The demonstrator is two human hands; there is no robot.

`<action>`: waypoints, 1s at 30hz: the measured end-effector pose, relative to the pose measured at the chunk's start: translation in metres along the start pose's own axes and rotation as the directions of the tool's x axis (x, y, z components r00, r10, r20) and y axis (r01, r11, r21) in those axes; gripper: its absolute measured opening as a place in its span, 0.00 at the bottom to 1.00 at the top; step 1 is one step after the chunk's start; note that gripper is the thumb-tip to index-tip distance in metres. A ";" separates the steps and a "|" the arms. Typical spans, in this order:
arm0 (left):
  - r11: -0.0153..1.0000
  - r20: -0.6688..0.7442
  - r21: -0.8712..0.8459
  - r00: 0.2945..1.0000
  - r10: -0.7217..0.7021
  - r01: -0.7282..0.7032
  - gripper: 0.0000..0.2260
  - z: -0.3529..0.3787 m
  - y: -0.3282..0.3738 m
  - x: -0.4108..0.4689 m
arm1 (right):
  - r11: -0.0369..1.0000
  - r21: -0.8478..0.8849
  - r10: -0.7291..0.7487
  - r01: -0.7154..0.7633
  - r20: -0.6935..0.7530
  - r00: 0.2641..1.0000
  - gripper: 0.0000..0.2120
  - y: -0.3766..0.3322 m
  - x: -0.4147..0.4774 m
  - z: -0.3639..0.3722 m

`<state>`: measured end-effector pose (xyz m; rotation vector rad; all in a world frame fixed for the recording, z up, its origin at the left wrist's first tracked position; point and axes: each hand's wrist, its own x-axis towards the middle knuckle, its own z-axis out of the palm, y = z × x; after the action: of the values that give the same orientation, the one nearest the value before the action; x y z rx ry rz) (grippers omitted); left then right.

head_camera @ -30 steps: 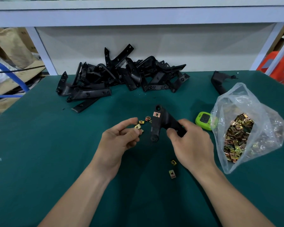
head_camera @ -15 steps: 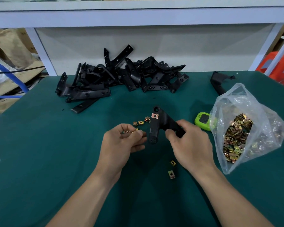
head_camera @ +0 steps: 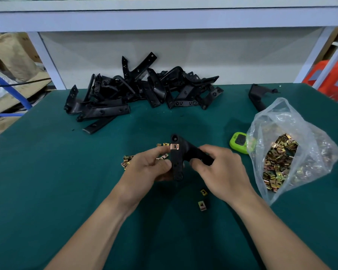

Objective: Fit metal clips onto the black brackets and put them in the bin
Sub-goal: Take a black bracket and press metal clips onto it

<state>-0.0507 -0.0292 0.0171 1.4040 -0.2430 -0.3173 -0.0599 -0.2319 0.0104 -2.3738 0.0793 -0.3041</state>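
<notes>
Head: left hand (head_camera: 147, 170), right hand (head_camera: 222, 172) hold 1 bracket (head_camera: 186, 151)

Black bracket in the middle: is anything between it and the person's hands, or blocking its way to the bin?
Nothing visible between them: the right hand grips the black plastic bracket by its side arm, and the left hand pinches its stem. No bin shows in this view, so that path cannot be judged.

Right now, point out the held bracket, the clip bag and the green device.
held bracket (head_camera: 177, 168): head view, on its lower arm.
clip bag (head_camera: 281, 114): head view, on its clear upper wall.
green device (head_camera: 239, 141): head view, on its screen.
</notes>
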 end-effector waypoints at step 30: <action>0.995 -0.087 -0.046 0.992 -0.087 0.083 0.04 -0.007 0.003 -0.003 | 0.999 -0.035 0.016 -0.017 -0.042 0.999 0.09 -0.002 -0.005 0.002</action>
<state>-0.0511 -0.0212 0.0195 1.3853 -0.1027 -0.3271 -0.0643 -0.2281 0.0096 -2.4013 0.1249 -0.3468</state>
